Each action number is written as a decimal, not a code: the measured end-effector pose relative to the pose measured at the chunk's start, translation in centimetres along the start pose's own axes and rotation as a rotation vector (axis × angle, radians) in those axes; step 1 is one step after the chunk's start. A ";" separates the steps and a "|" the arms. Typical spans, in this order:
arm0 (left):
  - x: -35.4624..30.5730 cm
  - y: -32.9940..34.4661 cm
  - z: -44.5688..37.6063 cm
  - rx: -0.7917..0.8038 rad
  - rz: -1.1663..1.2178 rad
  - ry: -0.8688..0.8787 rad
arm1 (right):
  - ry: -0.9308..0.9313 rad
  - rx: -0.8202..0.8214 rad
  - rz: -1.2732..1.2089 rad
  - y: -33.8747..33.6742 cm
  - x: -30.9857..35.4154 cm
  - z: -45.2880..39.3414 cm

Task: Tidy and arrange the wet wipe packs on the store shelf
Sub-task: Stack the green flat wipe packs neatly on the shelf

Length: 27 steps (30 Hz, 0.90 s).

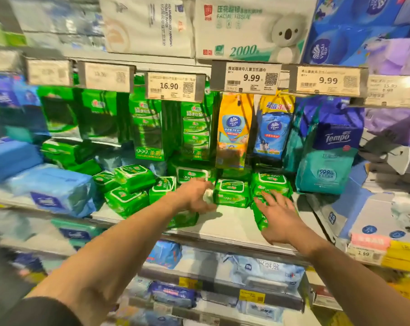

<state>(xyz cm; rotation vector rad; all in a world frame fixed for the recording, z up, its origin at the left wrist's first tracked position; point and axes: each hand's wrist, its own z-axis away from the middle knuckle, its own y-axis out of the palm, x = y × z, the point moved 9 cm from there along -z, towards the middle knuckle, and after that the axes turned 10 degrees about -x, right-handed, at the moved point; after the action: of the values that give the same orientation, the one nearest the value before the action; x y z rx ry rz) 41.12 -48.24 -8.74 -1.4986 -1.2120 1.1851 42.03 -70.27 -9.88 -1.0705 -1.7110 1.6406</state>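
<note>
Store shelving fills my view, with price tags (173, 86) along the rail above and tall hanging packs at the back. On the white shelf (225, 225) in front of me lie the small green wet wipe packs (128, 184), scattered and tilted on the left, with some piled on each other. Two more stand nearer the middle: one green pack (231, 192) just beside my left hand, and another stack (271, 184) at the right.

My left hand (196, 196) reaches in over the loose packs; its grip is curled around something small and white, though blur keeps me from saying what it is or how firmly I have it. My right hand (278, 216) is spread wide, fingers splayed, palm down over a green pack (260, 218) at the shelf's front right. It looks to be touching or about to press, and nothing is closed in it.

I judge this as the middle of the tidying: a few packs sit squarely, but the left cluster is not yet sorted. Next I would close my right hand on the front pack and set it flush with the stack behind, labels facing the same way, then gather the tilted ones from the left into rows.
</note>
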 end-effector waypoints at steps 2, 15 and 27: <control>1.8 -1.0 1.9 0.066 -0.059 0.014 | -0.092 -0.060 -0.055 -2.6 3.7 -1.0; 5.4 -1.0 9.4 0.102 -0.044 -0.195 | -0.069 -0.168 -0.441 -9.6 18.0 -9.8; 5.8 -0.2 9.7 0.011 -0.098 -0.190 | 0.222 0.069 -0.564 -5.7 25.2 -15.3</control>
<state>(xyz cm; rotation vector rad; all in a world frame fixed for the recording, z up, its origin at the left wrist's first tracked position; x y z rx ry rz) 32.02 -42.04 -11.25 -1.3260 -1.3871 1.2881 39.94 -40.55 -6.06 -0.6262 -1.6036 1.1673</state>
